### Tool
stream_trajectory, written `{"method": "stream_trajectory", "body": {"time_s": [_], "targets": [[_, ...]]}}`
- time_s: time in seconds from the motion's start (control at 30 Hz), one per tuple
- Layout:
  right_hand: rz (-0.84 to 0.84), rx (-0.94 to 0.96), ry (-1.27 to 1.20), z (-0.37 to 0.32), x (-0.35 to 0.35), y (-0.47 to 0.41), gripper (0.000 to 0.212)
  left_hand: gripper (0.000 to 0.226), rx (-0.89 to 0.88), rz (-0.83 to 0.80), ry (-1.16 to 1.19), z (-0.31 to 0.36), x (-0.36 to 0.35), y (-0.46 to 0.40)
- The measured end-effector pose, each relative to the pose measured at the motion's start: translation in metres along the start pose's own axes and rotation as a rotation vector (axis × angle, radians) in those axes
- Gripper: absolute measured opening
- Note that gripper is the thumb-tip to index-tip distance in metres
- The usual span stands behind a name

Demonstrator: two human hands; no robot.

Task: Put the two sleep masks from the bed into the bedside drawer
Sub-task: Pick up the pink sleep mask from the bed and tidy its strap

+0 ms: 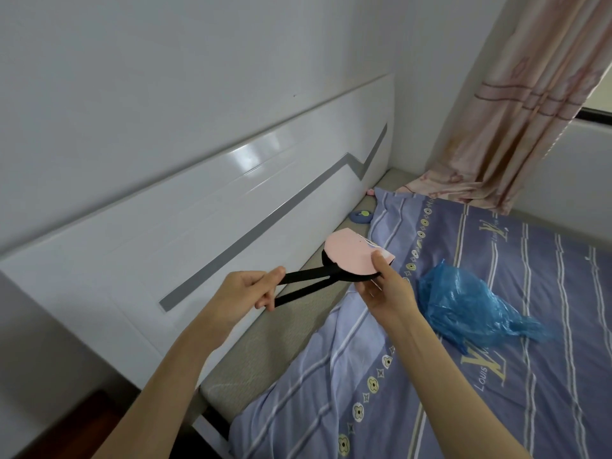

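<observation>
A pink sleep mask (352, 256) with a black strap (308, 283) hangs in the air above the head of the bed. My right hand (385, 288) pinches the pink pad, folded over, at its near edge. My left hand (256, 289) holds the black strap pulled taut to the left. A second mask, blue-grey with a small green mark (361, 217), lies on the mattress by the headboard, beside the duvet's far corner. The bedside drawer is not in view.
A blue plastic bag (470, 304) lies crumpled on the purple striped duvet (496, 392). The glossy white headboard (165, 246) runs along the left. A pink curtain (516, 111) hangs at the far right corner. Dark wooden furniture (82, 422) shows at bottom left.
</observation>
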State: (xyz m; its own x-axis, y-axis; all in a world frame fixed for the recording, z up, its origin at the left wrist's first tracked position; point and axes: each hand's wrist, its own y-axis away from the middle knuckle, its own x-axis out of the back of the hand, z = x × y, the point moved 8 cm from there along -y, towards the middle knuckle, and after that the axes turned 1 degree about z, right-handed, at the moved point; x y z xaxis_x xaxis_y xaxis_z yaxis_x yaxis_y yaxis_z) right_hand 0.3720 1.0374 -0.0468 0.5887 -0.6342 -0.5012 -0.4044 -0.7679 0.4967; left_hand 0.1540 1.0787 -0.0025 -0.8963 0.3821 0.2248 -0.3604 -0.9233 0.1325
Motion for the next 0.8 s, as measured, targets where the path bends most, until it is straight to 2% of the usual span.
{"method": "stream_trajectory", "body": {"time_s": [0.07, 0.17, 0.23, 0.3, 0.43, 0.53, 0.63, 0.8], "targets": [[-0.043, -0.031, -0.134, 0.002, -0.005, 0.000, 0.019, 0.045, 0.021, -0.037, 0.180, -0.003, -0.001, -0.002], [-0.096, -0.079, -0.277, 0.009, -0.014, 0.002, 0.027, 0.032, 0.076, -0.081, 0.641, -0.007, -0.010, -0.006], [-0.118, -0.075, -0.314, 0.009, -0.018, 0.002, 0.022, 0.025, 0.073, -0.083, 0.920, -0.005, -0.010, -0.009], [-0.147, -0.016, -0.264, 0.005, -0.021, 0.002, 0.013, 0.025, 0.031, -0.073, 1.020, 0.001, -0.004, -0.012], [-0.215, 0.180, -0.070, -0.011, -0.029, 0.007, 0.017, 0.031, 0.025, 0.078, 0.807, 0.008, 0.003, -0.017], [-0.259, 0.285, 0.083, -0.020, -0.037, 0.015, 0.018, 0.020, 0.002, 0.205, 0.673, 0.017, 0.009, -0.019], [-0.332, 0.334, 0.243, -0.023, -0.047, 0.023, 0.019, 0.010, -0.040, 0.171, 0.517, 0.030, 0.012, -0.022], [-0.446, 0.268, 0.391, -0.014, -0.055, 0.031, 0.022, 0.022, -0.131, 0.150, 0.119, 0.044, 0.022, -0.028]]}}
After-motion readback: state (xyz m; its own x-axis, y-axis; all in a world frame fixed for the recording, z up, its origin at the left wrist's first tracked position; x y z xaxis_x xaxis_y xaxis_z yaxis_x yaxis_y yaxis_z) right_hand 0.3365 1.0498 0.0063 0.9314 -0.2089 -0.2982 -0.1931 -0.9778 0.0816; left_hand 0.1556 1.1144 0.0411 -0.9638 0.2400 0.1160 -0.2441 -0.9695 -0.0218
